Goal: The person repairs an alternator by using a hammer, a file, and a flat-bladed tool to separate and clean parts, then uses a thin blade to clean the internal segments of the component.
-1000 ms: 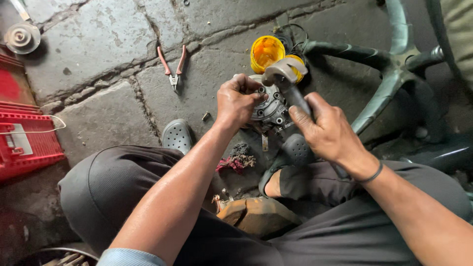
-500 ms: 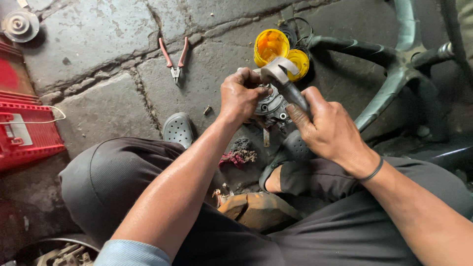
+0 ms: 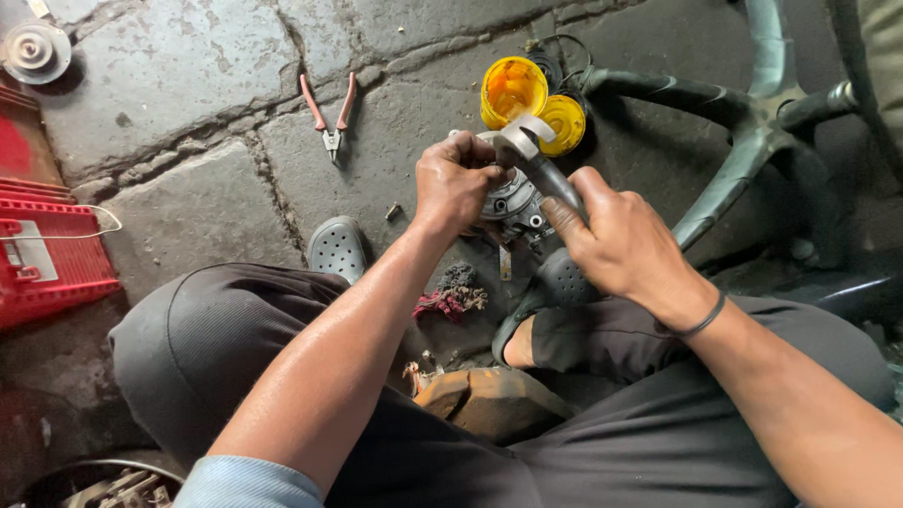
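My left hand grips a round grey metal machine part held above the stone floor, fingers curled over its top edge. My right hand is closed around the handle of a metal hammer, whose head sits over the part just beside my left fingers. Behind the hammer head stand an open yellow tub and its yellow lid. I am squatting, knees in dark grey trousers on both sides, feet in grey clogs.
Red-handled pliers lie on the paving at the back. A red plastic crate stands at the left, a metal pulley in the far left corner. A green chair base spreads at the right. A dirty rag lies between my feet.
The view has shifted slightly and both hands with the part and the hammer sit a little higher in the picture. The hammer head stays over the part; the grips are unchanged.
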